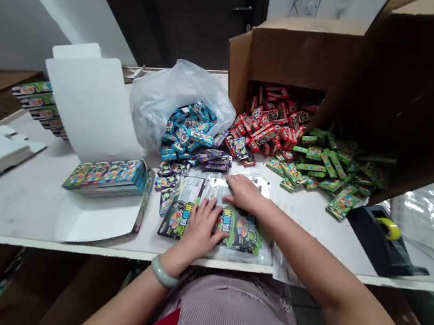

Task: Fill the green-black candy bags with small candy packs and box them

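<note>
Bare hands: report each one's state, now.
Left hand: open, laid on flat black multicoloured packets.
Right hand: near their far edge; grip cannot be told.

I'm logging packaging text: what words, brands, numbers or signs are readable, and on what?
Flat black packs: large characters, apparently Chinese, partly covered by the left hand; too blurred to quote surely.
White panel on the leftmost flat pack: print too small.
Loose blue packets, purple packets, red packets, green packets: too small or blurred.
Packets in the white carton: also unreadable.
</note>
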A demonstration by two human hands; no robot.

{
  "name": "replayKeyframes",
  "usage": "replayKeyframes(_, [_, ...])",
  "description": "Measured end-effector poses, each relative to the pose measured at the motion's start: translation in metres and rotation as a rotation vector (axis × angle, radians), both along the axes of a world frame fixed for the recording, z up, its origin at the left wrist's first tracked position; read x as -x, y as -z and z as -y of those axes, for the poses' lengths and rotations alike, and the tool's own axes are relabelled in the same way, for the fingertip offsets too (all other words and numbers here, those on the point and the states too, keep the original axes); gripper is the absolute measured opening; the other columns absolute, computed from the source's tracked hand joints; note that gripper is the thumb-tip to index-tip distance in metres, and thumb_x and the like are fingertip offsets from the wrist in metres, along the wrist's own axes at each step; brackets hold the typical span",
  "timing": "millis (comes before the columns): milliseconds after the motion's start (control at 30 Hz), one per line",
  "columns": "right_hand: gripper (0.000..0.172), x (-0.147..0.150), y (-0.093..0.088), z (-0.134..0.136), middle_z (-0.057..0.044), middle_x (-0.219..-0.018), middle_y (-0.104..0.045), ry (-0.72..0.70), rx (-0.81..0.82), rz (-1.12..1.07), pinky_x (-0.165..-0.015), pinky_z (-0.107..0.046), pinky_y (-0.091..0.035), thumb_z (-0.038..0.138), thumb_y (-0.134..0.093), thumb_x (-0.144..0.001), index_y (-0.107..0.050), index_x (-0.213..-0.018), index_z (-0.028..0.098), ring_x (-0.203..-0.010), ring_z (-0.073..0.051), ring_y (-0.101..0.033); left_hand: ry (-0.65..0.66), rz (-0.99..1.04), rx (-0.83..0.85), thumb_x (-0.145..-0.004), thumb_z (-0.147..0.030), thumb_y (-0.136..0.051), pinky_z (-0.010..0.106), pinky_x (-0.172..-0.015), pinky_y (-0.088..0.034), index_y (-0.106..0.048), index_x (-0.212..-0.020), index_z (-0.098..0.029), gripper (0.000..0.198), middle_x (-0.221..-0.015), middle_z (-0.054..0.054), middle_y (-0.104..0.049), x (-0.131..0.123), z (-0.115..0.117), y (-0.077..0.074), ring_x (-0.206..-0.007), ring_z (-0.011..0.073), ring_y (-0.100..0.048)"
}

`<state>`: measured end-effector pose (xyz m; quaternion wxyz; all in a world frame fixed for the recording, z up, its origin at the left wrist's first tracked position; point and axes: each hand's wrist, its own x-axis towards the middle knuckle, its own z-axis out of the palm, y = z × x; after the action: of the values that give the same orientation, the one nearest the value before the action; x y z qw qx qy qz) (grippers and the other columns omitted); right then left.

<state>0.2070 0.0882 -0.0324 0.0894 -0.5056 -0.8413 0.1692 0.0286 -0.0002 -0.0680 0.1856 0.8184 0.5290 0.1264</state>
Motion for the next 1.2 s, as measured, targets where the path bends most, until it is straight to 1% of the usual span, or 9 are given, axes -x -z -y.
replayKeyframes(200, [0.05, 0.027, 0.002, -0.02, -0.022, -0.114, -0.061, 0.015, 0.014, 0.142, -0.089, -0.037, -0.041, 0.031, -0.079, -0.068, -0.064, -0.109, 0.007, -0.108, -0.032, -0.055, 0.059, 0.077, -0.024, -0.078, -0.032, -0.069, 0.059, -0.113, -0.022, -0.049, -0.13, -0.02, 0.057, -0.148, 0.015, -0.04, 0.007, 0.002, 0.014, -0.141, 0.0349, -0.027])
replayKeyframes(300, [0.026, 0.021, -0.014, -0.027, -0.014, -0.102, -0.067, 0.031, 0.02, 0.158, -0.077, -0.03, -0.042, 0.025, -0.071, -0.076, -0.068, -0.098, 0.013, -0.096, -0.025, -0.06, -0.001, 0.185, -0.081, -0.076, -0.032, -0.071, 0.058, -0.114, -0.023, -0.04, -0.137, -0.016, 0.069, -0.15, 0.019, -0.035, 0.009, 0.004, 0.013, -0.142, 0.0354, -0.024])
replayKeyframes(367, [0.013, 0.015, -0.034, -0.027, -0.009, -0.093, -0.069, 0.043, 0.014, 0.151, -0.07, -0.027, -0.04, 0.025, -0.065, -0.082, -0.069, -0.091, 0.016, -0.085, -0.02, -0.061, -0.12, 0.328, -0.145, -0.08, -0.033, -0.066, 0.055, -0.113, -0.026, -0.034, -0.14, -0.015, 0.07, -0.151, 0.02, -0.032, 0.01, 0.001, 0.005, -0.142, 0.0333, -0.024])
replayKeyframes(467, [0.012, 0.0, -0.069, -0.016, -0.005, -0.082, -0.068, 0.068, -0.014, 0.086, -0.063, -0.026, -0.036, 0.028, -0.063, -0.084, -0.068, -0.085, 0.018, -0.074, -0.017, -0.059, -0.249, 0.582, -0.069, -0.09, -0.031, -0.051, 0.044, -0.099, -0.046, -0.045, -0.129, -0.016, 0.043, -0.126, 0.016, -0.059, 0.014, -0.012, -0.016, -0.12, 0.0266, -0.055])
replayKeyframes(600, [0.011, -0.023, -0.097, 0.006, -0.001, -0.072, -0.065, -0.004, 0.182, -0.174, -0.06, -0.025, -0.037, 0.027, -0.066, -0.08, -0.067, -0.08, 0.016, -0.065, -0.013, -0.054, -0.17, 0.656, 0.021, -0.092, -0.029, -0.046, 0.03, -0.076, -0.052, -0.061, -0.096, -0.019, 0.019, -0.087, 0.003, -0.069, 0.021, -0.027, -0.047, -0.083, 0.0177, -0.066])
replayKeyframes(767, [0.029, -0.039, -0.078, 0.02, 0.0, -0.079, -0.069, -0.078, 0.647, -0.615, -0.07, -0.027, -0.046, 0.038, -0.073, -0.072, -0.07, -0.089, 0.015, -0.07, -0.013, -0.059, 0.082, 0.466, -0.136, -0.093, -0.025, -0.045, 0.029, -0.076, -0.052, -0.061, -0.101, -0.019, 0.018, -0.092, 0.005, -0.07, 0.023, -0.026, -0.068, -0.083, 0.0173, -0.066])
replayKeyframes(967, [0.035, -0.038, -0.058, 0.043, -0.007, -0.105, -0.071, -0.014, 0.662, -0.966, -0.09, -0.035, -0.047, 0.045, -0.071, -0.074, -0.072, -0.091, 0.015, -0.095, -0.018, -0.063, 0.154, 0.159, -0.402, -0.092, -0.028, -0.046, 0.048, -0.095, -0.047, -0.052, -0.125, -0.011, 0.037, -0.119, 0.019, -0.063, 0.015, -0.013, -0.074, -0.11, 0.0302, -0.058])
replayKeyframes(1133, [0.027, -0.031, -0.065, 0.062, -0.005, -0.101, -0.07, -0.038, 0.578, -0.88, -0.092, -0.038, -0.047, 0.037, -0.056, -0.087, -0.069, -0.096, 0.015, -0.096, -0.017, -0.063, 0.102, 0.29, -0.233, -0.09, -0.025, -0.045, 0.039, -0.085, -0.051, -0.064, -0.109, -0.017, 0.028, -0.1, 0.011, -0.07, 0.013, -0.006, -0.07, -0.092, 0.0254, -0.065])
replayKeyframes(1200, [0.024, -0.025, -0.068, 0.073, -0.007, -0.102, -0.069, 0.053, 0.389, -0.761, -0.093, -0.041, -0.047, 0.03, -0.053, -0.089, -0.067, -0.099, 0.015, -0.099, -0.02, -0.062, 0.037, 0.422, -0.148, -0.088, -0.028, -0.049, 0.035, -0.08, -0.051, -0.067, -0.102, -0.019, 0.024, -0.092, 0.008, -0.072, 0.015, -0.003, -0.065, -0.084, 0.0233, -0.066])
